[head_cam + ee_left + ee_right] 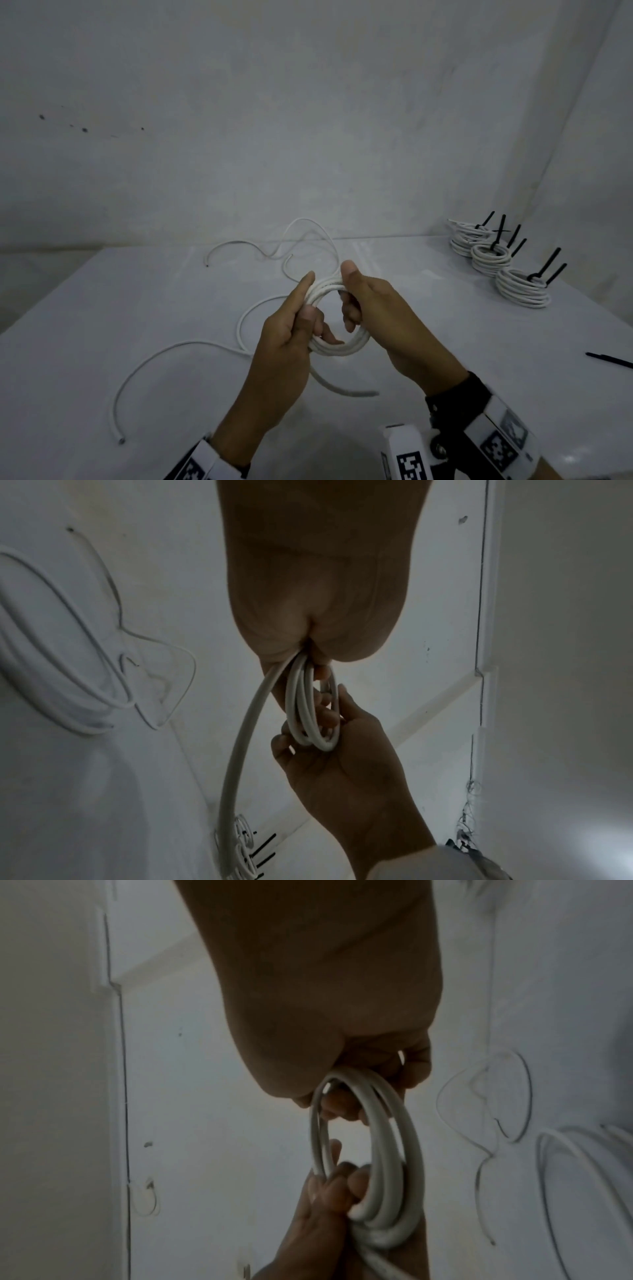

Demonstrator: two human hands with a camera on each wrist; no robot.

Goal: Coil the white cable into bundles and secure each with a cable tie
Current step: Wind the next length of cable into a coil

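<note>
Only the head view shows the tied bundles (black ties upright) well right of the fingers. Left hand and right hand both grip the white cable coil between them above the table, fingers curled through its loops, thumbs raised.

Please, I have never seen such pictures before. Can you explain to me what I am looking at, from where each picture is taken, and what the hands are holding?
There is no machine here: a person works with two bare hands and wears three cameras. The big picture comes from a camera on the head, looking down at a white table. The other two come from cameras on the wrists, looking along each hand, so they look strange and close.

The left hand and the right hand both grip one coil of white cable, held above the table. The loose rest of the cable lies on the table. At the far right stand finished bundles, closed with black cable ties. One spare black tie lies at the right edge.
</note>
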